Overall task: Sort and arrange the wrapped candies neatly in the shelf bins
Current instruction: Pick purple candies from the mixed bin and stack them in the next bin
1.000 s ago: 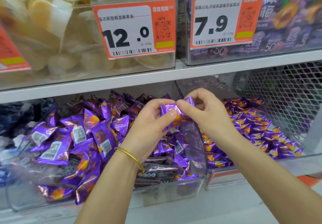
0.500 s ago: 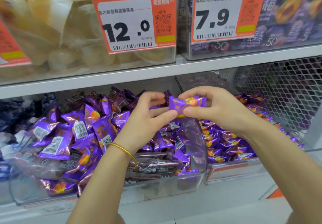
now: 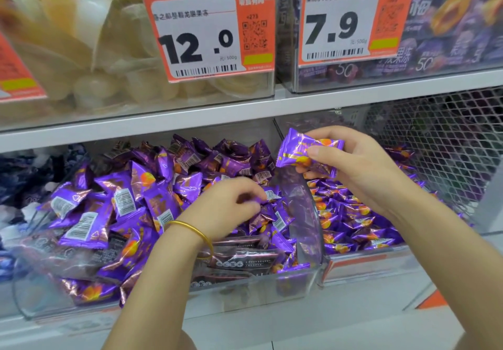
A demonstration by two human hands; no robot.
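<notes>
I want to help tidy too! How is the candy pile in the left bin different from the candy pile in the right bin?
The left bin's pile is jumbled, wrappers tilted every way; the right bin's pile lies in flatter, neater rows. The left pile shows many white barcode backs; the right pile shows mostly orange-printed fronts. The left hand digs in the left pile; the right hand holds candies above the right pile. Both piles have shiny purple wrappers.

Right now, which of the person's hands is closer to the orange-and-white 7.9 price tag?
Right. The right hand is raised just below the 7.9 price tag, holding purple wrapped candies. The left hand sits lower and further left, in the left bin's pile.
</notes>
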